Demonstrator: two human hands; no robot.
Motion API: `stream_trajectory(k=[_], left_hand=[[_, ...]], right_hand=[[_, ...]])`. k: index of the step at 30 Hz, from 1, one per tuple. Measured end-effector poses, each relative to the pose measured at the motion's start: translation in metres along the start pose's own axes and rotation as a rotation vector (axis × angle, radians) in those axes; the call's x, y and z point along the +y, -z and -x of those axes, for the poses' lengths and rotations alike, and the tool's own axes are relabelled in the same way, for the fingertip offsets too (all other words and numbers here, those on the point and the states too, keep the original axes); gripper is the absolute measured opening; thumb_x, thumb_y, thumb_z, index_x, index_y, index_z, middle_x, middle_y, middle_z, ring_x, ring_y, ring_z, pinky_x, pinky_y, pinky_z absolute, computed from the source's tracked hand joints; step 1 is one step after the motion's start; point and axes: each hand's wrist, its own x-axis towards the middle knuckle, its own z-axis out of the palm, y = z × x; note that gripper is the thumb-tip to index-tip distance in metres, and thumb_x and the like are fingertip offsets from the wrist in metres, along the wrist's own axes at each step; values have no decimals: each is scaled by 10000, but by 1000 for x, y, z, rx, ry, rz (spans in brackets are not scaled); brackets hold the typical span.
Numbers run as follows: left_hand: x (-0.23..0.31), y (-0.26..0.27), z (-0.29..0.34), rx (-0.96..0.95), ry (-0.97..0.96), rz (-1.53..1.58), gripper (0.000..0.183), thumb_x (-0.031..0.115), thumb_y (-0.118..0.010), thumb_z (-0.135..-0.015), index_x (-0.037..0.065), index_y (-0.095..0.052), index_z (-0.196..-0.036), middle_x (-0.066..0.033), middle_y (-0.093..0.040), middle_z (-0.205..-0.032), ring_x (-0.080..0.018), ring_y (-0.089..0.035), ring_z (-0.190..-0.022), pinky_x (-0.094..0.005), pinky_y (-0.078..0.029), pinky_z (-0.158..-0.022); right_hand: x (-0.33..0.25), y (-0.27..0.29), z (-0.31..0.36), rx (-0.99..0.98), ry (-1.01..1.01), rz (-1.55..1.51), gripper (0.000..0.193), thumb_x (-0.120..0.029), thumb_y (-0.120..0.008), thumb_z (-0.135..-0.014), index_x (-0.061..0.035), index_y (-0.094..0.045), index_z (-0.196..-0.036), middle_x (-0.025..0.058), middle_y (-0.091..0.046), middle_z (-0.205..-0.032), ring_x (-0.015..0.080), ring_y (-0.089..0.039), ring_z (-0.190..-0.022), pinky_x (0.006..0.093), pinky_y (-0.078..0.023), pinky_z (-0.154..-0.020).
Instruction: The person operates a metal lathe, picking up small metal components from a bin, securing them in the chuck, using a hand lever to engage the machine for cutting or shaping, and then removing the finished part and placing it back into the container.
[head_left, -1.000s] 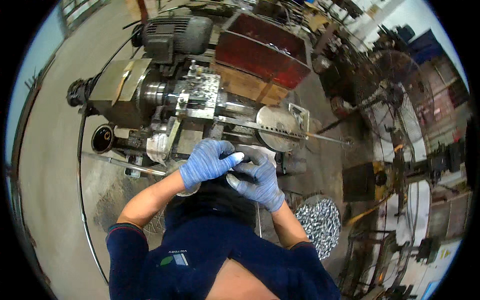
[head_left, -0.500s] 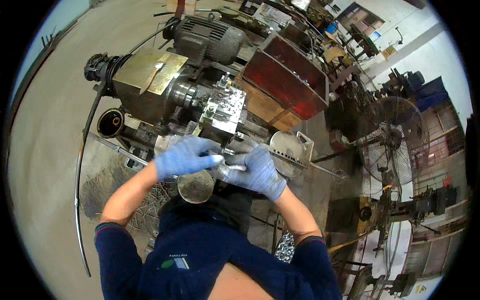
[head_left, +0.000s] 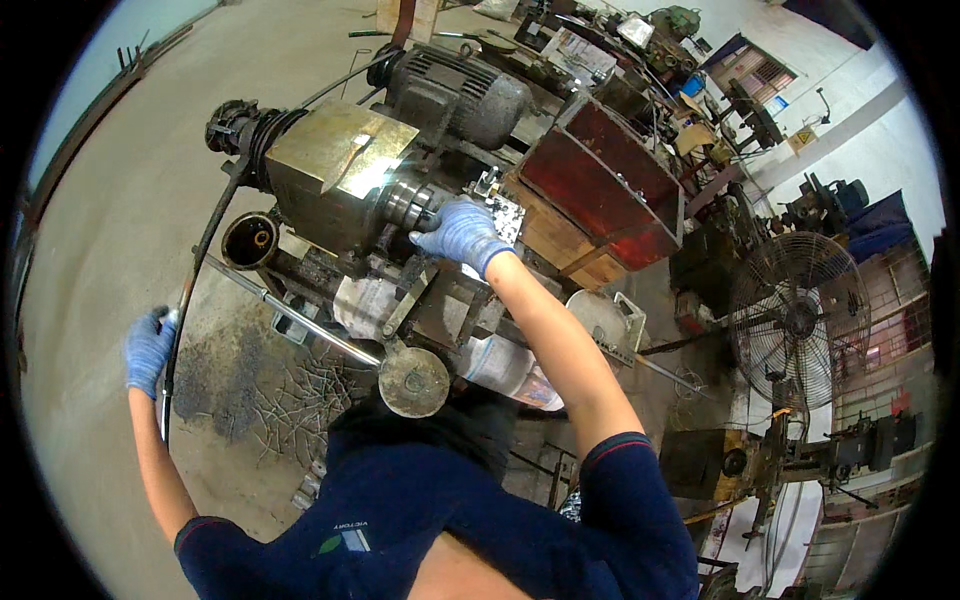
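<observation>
My left hand (head_left: 150, 350), in a blue-grey knit glove, is out at the far left. Its fingers close on a long dark lever (head_left: 178, 335) that runs down from the machine's headstock (head_left: 325, 205). My right hand (head_left: 460, 234), gloved alike, reaches over the machine to the round metal chuck (head_left: 405, 204). Its fingers are bent together at the front of the chuck; whatever they hold there is hidden. Just beyond that hand is a tool block (head_left: 508, 218) strewn with metal chips. Below it lie a flat metal handle (head_left: 408, 305) and a round, grimy disc (head_left: 413, 382).
A motor (head_left: 455, 95) sits behind the headstock, and a red metal box (head_left: 605, 180) stands to its right. Metal rods and dark chips (head_left: 300, 405) litter the floor at left. A large caged fan (head_left: 800, 315) stands at right. A steel bar (head_left: 295, 312) slants across the front.
My hands were together in front of the tool block. The left has swung far left to the lever; the right has moved forward to the chuck. The view has shifted slightly.
</observation>
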Motion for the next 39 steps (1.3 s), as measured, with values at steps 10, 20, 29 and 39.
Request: stream_trajectory(k=[10, 20, 29, 39], left_hand=[[32, -23, 11, -45, 116, 11, 497, 453, -556, -817, 19, -588, -1057, -231, -616, -891, -392, -584, -862, -443, -455, -746], [17, -9, 49, -63, 184, -76, 379, 397, -592, -792, 41, -604, -923, -205, -624, -811, -365, -604, -798, -445, -467, -721], [-131, -16, -28, 550, -356, -617, 49, 146, -551, -769, 100, -536, -774, -126, -569, -610, -313, -571, -551, -412, -414, -515], [-85, 13, -79, 267, 181, -453, 233, 235, -557, -821, 52, -621, -949, -165, -646, -844, -318, -635, -783, -414, -496, -674]], right_hand=[[-3, -9, -11, 46, 68, -96, 462, -520, -642, -689, -91, -697, -851, 155, -656, -845, 309, -623, -814, 382, -474, -776], [-19, 4, -23, -27, 54, -19, 638, -582, -647, -647, 2, -659, -905, 208, -648, -901, 320, -631, -866, 378, -480, -801], [-24, -1, -19, -11, 26, 32, 579, -593, -648, -651, -16, -661, -689, 190, -627, -687, 332, -621, -685, 394, -491, -664], [-12, 8, 8, 181, 124, -38, 550, -596, -560, -719, -62, -685, -751, 173, -643, -783, 331, -612, -770, 406, -470, -735]])
